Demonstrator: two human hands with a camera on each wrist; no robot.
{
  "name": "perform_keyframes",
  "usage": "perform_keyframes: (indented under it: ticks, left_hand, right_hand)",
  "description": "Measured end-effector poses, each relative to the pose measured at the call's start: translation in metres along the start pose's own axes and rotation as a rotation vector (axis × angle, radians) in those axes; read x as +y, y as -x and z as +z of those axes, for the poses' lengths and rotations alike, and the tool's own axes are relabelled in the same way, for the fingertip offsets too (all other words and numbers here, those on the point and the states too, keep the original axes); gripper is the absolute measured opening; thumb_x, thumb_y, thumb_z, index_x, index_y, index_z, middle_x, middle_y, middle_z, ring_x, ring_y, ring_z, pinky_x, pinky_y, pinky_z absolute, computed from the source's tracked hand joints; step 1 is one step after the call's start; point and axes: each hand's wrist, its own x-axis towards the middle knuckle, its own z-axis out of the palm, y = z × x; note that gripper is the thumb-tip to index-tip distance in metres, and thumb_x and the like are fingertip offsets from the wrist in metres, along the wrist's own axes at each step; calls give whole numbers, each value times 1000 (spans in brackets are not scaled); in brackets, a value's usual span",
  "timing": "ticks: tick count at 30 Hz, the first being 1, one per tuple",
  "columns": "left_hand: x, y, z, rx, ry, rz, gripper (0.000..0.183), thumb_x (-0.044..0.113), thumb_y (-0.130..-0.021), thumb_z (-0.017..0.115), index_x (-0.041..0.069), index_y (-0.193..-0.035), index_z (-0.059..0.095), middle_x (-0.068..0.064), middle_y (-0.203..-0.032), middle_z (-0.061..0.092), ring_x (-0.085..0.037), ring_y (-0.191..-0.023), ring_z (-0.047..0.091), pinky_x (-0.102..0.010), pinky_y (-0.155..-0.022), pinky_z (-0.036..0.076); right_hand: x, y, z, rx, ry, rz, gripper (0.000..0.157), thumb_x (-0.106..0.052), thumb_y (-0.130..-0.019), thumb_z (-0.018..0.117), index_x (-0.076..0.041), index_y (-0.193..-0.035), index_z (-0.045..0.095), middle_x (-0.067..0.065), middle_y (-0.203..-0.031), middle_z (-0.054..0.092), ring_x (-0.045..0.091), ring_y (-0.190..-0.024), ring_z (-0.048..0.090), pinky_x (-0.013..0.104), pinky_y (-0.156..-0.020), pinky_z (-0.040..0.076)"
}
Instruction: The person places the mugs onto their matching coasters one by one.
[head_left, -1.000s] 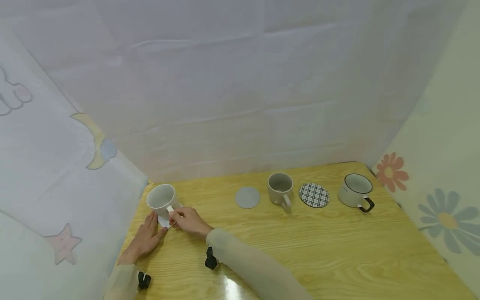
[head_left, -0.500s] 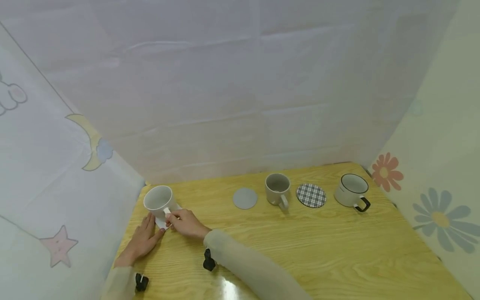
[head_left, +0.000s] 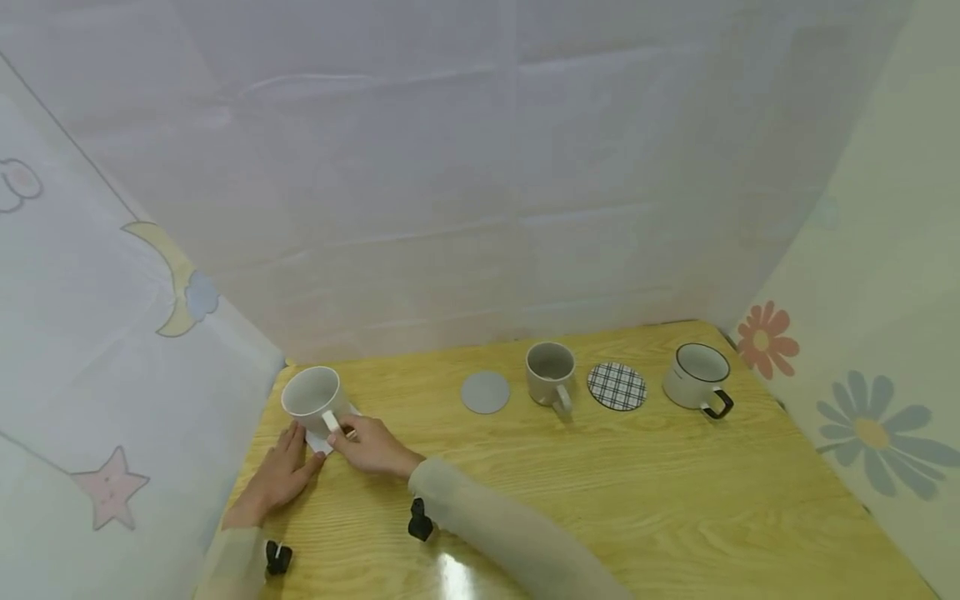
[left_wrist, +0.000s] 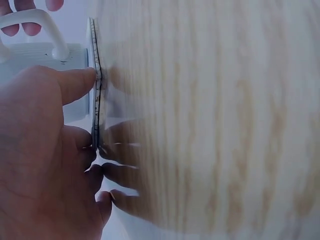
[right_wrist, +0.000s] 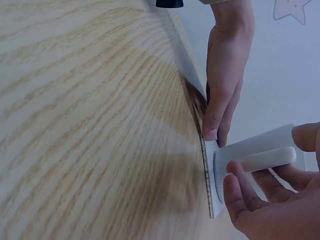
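A white mug [head_left: 312, 400] stands upright on a white angular coaster [head_left: 318, 442] at the left end of the table. My right hand [head_left: 372, 447] holds the mug's handle, with the thumb near its outer end and fingers behind it, as the right wrist view shows. My left hand [head_left: 277, 475] lies at the coaster's near-left corner. Its thumb touches one edge, and its outstretched fingers reach along the other side. In the left wrist view the coaster's dark-lined edge [left_wrist: 97, 85] meets the thumb. Most of the coaster is hidden beneath the mug.
To the right along the table [head_left: 585, 492] are a round grey coaster [head_left: 485, 392], a grey mug [head_left: 550, 375], a round plaid coaster [head_left: 617, 387] and a white mug with dark rim and black handle [head_left: 696, 375]. Printed fabric walls enclose the back and sides.
The whole scene has shifted slightly left as the head view turned. The right hand has eased a little on the handle, leaving more of it visible. The left hand keeps its place at the coaster.
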Motion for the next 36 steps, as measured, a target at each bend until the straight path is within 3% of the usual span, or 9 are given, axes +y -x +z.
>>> perform_keyframes:
  ticks: [7,18,29,36]
  left_hand:
    - [15,5,-10,52,1,2,86,43,-108,59,-20,-158,28,-48,-162,23,-72,-145,24,-83,-113,30]
    - [27,7,-18,4,-51,-66,76,34,-108,62,-20,-154,35,-44,-162,29,-68,-148,27,-78,-118,30]
    - [26,13,-21,120,-60,-26,68,27,-104,66,-21,-149,44,-46,-154,41,-68,-140,40,-78,-113,36]
    - [31,20,-31,175,-67,-51,61,25,-106,62,-19,-146,49,-44,-151,46,-68,-134,45,-78,-110,40]
  right_hand:
    - [-4,4,-4,15,-19,24,32,-26,-108,64,-9,-134,69,3,-123,73,4,-98,69,18,-79,55]
    - [-13,15,-19,16,-61,35,33,-28,-109,62,-6,-133,67,7,-128,72,6,-95,71,18,-73,57]
    - [-17,24,-33,15,-105,28,40,-28,-110,60,-2,-140,64,6,-130,70,14,-106,71,21,-73,59]
    - [-24,27,-43,34,-70,-3,39,-28,-111,58,-2,-140,63,7,-134,69,17,-110,69,19,-79,58]
